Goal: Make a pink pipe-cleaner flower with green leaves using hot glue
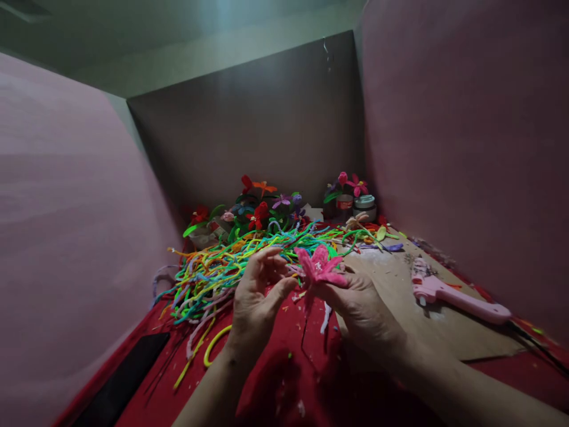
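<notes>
A pink pipe-cleaner flower (320,265) with spread petals and a thin dark wire stem is held up over the red tablecloth (271,391). My right hand (364,305) grips it at the base of the petals, between thumb and fingers. Just left of the petals, my left hand (262,290) has its thumb and curled fingers apart, with nothing visible between them. Behind both hands spreads a tangled heap of colourful pipe cleaners (208,267), mostly green, yellow, orange and blue.
On a cardboard sheet (382,284) at right lies a pink hot glue gun (462,299). Finished flowers (260,213) stand along the back, near a lidded jar (365,206). A black flat object (124,379) lies front left. Pink walls (466,118) enclose the table.
</notes>
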Available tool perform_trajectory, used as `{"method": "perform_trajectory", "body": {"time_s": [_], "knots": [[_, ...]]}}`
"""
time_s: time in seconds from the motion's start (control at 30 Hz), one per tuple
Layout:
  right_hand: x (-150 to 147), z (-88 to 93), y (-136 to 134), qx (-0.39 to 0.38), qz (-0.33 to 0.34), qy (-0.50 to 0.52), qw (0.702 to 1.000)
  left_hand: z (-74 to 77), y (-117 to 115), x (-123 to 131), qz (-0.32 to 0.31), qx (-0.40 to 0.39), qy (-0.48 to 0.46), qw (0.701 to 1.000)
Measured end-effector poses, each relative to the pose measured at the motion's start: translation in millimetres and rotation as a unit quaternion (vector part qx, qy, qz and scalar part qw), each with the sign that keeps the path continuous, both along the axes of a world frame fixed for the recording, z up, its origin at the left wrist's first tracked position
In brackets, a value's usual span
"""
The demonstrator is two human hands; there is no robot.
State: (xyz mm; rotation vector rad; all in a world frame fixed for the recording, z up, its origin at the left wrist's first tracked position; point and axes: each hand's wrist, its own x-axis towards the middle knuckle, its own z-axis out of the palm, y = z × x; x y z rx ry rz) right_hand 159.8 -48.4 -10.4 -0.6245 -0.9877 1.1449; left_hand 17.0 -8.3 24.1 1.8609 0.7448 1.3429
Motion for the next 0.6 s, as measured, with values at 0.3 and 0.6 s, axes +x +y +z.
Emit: {"method": "perform_trajectory", "body": {"time_s": [0.3,0.6], "knots": [[-4,10.5,-11,-0.011,0.016,0.023,1.000,39.2,-7,-7,0.056,0.427,0.266,0.862],[-3,26.4,-5,0.018,-0.017,0.025,0.999,20.8,-1,1,0.108,0.379,0.182,0.901]]}}
